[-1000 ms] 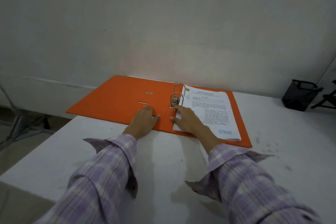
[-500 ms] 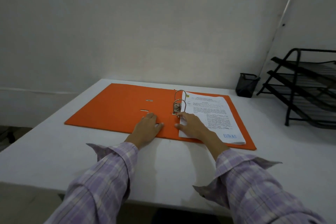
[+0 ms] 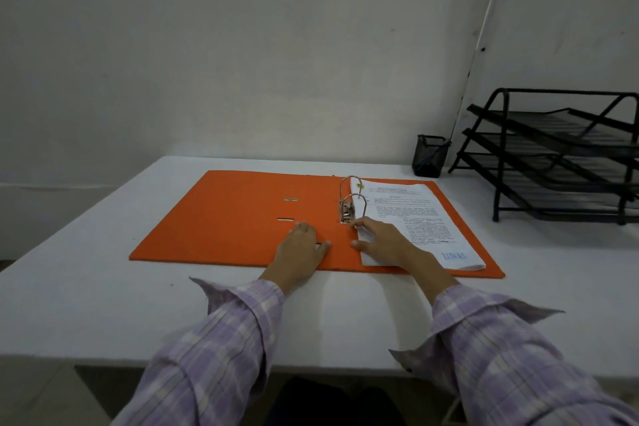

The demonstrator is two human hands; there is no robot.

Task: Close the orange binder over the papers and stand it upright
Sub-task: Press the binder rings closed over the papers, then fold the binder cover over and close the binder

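The orange binder (image 3: 224, 218) lies open and flat on the white table (image 3: 103, 287). A stack of printed papers (image 3: 408, 214) sits on its right half, threaded on the metal rings (image 3: 351, 199). My left hand (image 3: 301, 249) rests flat, palm down, on the binder's spine area near the front edge. My right hand (image 3: 383, 239) lies flat on the lower left corner of the papers, its fingertips next to the ring mechanism. Neither hand grips anything.
A black mesh pen cup (image 3: 430, 156) stands at the back of the table by the wall. A black three-tier paper tray rack (image 3: 560, 156) stands at the far right. The table's left edge runs near the binder's left cover.
The view has swung right and back, bringing the tray rack into sight. Both hands stay flat in nearly the same places on the binder and papers.
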